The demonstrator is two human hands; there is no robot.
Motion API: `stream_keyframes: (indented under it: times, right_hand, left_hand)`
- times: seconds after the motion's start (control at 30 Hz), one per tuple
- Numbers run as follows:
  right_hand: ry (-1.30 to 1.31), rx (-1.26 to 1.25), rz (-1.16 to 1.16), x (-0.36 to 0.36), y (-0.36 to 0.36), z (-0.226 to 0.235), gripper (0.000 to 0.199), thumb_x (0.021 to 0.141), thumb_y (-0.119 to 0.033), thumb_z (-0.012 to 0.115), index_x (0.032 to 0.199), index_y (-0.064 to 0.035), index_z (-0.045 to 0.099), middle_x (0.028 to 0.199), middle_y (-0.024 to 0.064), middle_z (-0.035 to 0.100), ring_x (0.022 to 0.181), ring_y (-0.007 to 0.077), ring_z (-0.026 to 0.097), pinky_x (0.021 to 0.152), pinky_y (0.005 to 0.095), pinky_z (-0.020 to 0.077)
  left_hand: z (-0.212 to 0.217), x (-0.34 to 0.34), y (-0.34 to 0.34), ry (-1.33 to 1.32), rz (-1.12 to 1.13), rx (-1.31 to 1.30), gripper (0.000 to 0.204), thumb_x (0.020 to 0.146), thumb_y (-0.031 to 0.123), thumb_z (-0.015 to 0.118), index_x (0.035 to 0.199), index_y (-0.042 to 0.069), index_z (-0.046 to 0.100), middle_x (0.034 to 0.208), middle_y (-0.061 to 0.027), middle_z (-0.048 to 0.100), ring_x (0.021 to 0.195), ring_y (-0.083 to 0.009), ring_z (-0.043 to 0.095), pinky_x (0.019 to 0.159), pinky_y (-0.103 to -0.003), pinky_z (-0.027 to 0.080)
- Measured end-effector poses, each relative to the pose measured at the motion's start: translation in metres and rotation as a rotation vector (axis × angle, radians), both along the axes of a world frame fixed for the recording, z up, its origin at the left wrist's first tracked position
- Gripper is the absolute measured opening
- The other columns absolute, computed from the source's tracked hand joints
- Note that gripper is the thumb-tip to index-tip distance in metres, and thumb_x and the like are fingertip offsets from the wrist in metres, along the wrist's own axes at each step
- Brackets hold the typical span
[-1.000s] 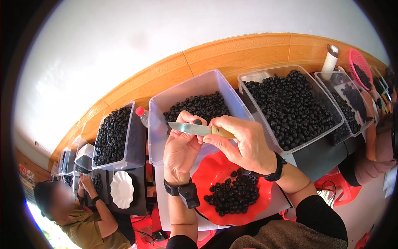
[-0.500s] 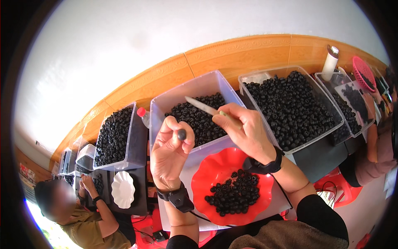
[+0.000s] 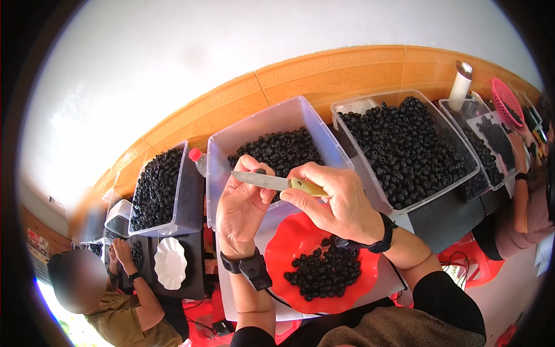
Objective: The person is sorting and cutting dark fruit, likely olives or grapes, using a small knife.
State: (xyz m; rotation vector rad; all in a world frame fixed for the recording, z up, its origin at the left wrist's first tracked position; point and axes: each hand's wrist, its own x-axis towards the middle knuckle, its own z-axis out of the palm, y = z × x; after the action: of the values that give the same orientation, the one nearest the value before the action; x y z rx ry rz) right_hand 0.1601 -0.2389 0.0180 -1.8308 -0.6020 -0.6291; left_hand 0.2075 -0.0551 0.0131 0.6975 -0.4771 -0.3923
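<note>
right hand (image 3: 341, 202) holds knife (image 3: 272, 181) against left hand (image 3: 243, 208).

Open room above the red bowl (image 3: 289, 248); clear bins (image 3: 222, 156) wall off the far side.

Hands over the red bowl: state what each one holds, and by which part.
Right hand holds a knife by its pale handle. Left hand pinches a small dark fruit in its fingertips, mostly hidden.

- Red bowl (image 3: 289, 254) w/ black round fruits (image 3: 324, 274), near.
- Knife (image 3: 277, 183): silver blade, tan handle.
- Clear bins (image 3: 243, 139), far.
- White plate (image 3: 171, 263), left.
- Pink basket (image 3: 507, 101), far right.
</note>
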Motion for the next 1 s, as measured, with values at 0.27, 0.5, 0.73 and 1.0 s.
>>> stream_keyframes:
  times: [0.27,0.5,0.73,1.0]
  right_hand:
    - [0.013,-0.026,0.005,-0.001,-0.001,0.0,0.02,0.082,-0.016,0.07,0.09,0.0006,0.062,0.072,0.0116,0.061,0.06,0.0202,0.061,0.055,0.027,0.0469]
    - [0.028,-0.014,-0.013,0.002,-0.004,-0.003,0.02,0.082,-0.014,0.07,0.092,0.0017,0.062,0.071,0.011,0.06,0.059,0.0165,0.059,0.055,0.0274,0.0469]
    - [0.017,0.003,-0.046,0.003,0.004,0.0,0.021,0.082,-0.019,0.07,0.087,-0.0013,0.06,0.065,0.0118,0.057,0.055,0.0244,0.059,0.05,0.0305,0.0431]
    - [0.066,0.074,-0.044,0.007,0.002,-0.002,0.019,0.085,-0.016,0.067,0.092,0.0011,0.061,0.062,0.0018,0.056,0.055,0.0055,0.048,0.049,0.0219,0.0384]
  left_hand:
    - [-0.004,0.001,-0.003,-0.018,-0.05,-0.045,0.025,0.083,0.006,0.061,0.102,0.001,0.045,0.083,-0.0071,0.046,0.074,-0.0158,0.049,0.07,-0.027,0.046]
    - [-0.005,0.004,-0.005,0.001,-0.011,-0.02,0.021,0.082,0.009,0.064,0.099,0.006,0.052,0.084,-0.0084,0.053,0.073,-0.0157,0.049,0.067,-0.025,0.042]
    - [-0.005,0.002,-0.006,0.001,0.002,-0.017,0.02,0.085,0.009,0.061,0.101,0.004,0.051,0.087,-0.0083,0.053,0.076,-0.0144,0.052,0.068,-0.024,0.045]
    - [0.001,-0.011,-0.011,0.05,0.034,0.039,0.004,0.091,0.01,0.057,0.093,0.009,0.053,0.091,-0.0026,0.058,0.079,-0.0101,0.055,0.07,-0.023,0.045]
